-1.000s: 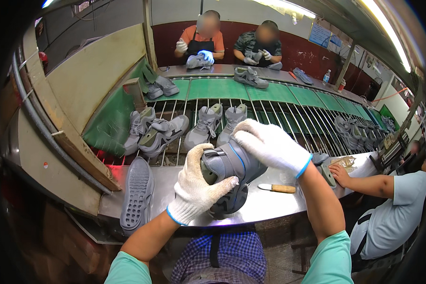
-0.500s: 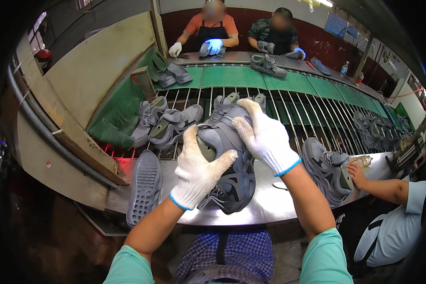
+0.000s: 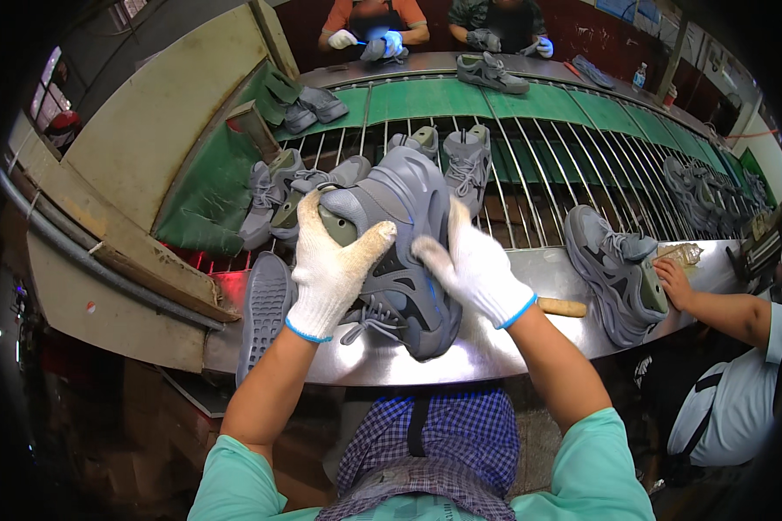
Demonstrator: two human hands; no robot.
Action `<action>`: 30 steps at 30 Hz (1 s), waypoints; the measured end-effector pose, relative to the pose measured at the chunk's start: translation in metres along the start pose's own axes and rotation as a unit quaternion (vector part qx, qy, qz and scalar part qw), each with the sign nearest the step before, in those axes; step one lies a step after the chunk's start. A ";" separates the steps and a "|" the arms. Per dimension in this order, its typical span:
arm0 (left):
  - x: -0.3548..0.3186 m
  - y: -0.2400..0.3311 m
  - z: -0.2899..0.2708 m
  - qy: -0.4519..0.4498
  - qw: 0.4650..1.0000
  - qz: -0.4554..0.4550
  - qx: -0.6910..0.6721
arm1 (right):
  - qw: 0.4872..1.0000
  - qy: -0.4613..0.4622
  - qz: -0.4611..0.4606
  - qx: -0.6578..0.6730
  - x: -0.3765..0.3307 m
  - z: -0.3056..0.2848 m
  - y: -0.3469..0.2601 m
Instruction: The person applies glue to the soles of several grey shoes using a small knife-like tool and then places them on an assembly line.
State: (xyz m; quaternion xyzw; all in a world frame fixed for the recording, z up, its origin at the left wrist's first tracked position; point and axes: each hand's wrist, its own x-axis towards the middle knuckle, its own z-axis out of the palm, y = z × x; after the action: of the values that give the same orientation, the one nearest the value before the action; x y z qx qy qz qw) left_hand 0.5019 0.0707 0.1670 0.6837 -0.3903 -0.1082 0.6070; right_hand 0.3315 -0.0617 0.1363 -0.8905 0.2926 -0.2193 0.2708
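In front of me a grey sneaker (image 3: 404,260) with a green last inside it is held tilted, toe toward me and chunky sole to the right. My left hand (image 3: 330,265), in a white knit glove with blue cuff, is closed round its heel and collar. Beside the sole is my right hand (image 3: 478,269), gloved alike, fingers stretched and thumb apart, slightly blurred; whether it touches the sole I cannot tell. A loose grey outsole (image 3: 265,308), tread up, lies left of my left hand.
Lasted sneakers (image 3: 467,165) stand on the metal rod rack (image 3: 539,187). Right of me, a bare hand (image 3: 674,283) touches a sneaker (image 3: 613,273). A wooden handle (image 3: 562,306) lies on the metal table (image 3: 530,347). Across the rack, two people handle shoes. A board wall (image 3: 165,113) bounds the left.
My right hand has slid down along the sole toward me and its fingers have come off the heel end. The sneaker has shifted slightly; the wooden handle now shows. The view has tilted down.
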 end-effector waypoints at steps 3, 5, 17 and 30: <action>0.000 -0.004 -0.007 0.007 0.999 -0.035 -0.017 | 0.994 -0.046 -0.025 0.097 -0.033 0.013 0.012; -0.002 -0.013 -0.013 0.019 1.000 -0.004 0.000 | 0.988 -0.031 -0.001 0.153 -0.062 0.026 0.016; -0.059 0.054 0.017 -0.079 0.974 0.182 0.112 | 0.917 0.322 -0.048 0.232 -0.053 -0.015 -0.011; -0.170 0.066 0.063 -0.162 0.845 0.502 0.093 | 0.964 0.092 0.168 0.184 -0.199 -0.142 -0.031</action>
State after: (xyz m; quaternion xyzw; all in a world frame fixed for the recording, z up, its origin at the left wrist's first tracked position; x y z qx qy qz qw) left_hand 0.3222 0.1395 0.1575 0.4203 -0.7812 0.1387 0.4403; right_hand 0.1203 0.0369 0.2168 -0.7391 0.4163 -0.3022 0.4348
